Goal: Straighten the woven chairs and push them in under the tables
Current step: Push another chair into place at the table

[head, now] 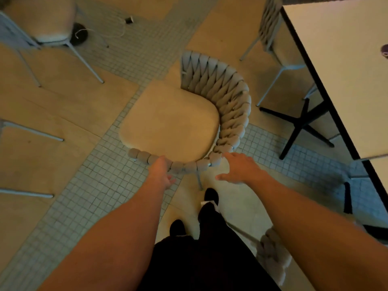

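A woven chair [228, 97] with a tan seat cushion [170, 122] and a grey braided backrest stands in the middle of the floor, its back curving toward me and to the right. It stands apart from the white table [336, 59] at the right. My left hand [161, 171] lies over the near rim of the backrest, fingers curled beneath it. My right hand [241, 169] is spread open, its fingertips just touching the rim's right corner. My legs and dark shoes are directly behind the chair.
A second woven chair [270, 24] stands at the table's far side, beside its black cross base [304, 122]. Another cushioned chair [42, 24] is at the upper left, with bare chair legs [31, 131] at the left edge. More braided weave [273, 259] shows at lower right. A cable with a plug [129, 19] lies on the tiles.
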Tool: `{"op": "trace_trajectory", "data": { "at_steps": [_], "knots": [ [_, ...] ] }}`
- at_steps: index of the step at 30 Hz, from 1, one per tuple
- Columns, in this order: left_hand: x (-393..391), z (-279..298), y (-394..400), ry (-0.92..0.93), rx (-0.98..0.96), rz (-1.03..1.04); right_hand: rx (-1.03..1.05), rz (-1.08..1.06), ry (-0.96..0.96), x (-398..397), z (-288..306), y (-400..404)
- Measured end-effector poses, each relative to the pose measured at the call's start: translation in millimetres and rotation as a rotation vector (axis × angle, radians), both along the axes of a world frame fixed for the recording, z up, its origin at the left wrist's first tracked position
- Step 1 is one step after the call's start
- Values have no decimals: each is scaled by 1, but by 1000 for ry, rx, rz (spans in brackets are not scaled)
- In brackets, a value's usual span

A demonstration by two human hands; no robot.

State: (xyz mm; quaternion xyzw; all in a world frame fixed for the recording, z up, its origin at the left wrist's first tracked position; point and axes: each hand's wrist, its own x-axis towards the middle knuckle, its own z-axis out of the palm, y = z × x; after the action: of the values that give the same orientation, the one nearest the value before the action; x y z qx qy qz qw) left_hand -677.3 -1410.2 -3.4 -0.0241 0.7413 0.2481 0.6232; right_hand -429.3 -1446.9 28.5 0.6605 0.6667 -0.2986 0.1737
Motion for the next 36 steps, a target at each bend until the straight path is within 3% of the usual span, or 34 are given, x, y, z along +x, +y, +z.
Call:
{"op": "trace_trajectory", "data": {
  "at_steps": [9, 14, 20, 26, 36],
  "knots": [
    [24, -29, 34, -71, -78, 357, -134, 166, -66, 39, -25, 113],
    [24, -49, 38, -111, -74, 358, -152, 345, -161, 47, -33, 148],
    [15, -141, 31, -39, -147, 369, -220, 593, -329, 52, -51, 164],
    [46, -107, 28, 44, -70, 554, -202, 796, -360, 57, -74, 162],
    [-1, -113, 31, 296, 3, 383, -191, 754, -288, 33, -87, 127]
  ]
}}
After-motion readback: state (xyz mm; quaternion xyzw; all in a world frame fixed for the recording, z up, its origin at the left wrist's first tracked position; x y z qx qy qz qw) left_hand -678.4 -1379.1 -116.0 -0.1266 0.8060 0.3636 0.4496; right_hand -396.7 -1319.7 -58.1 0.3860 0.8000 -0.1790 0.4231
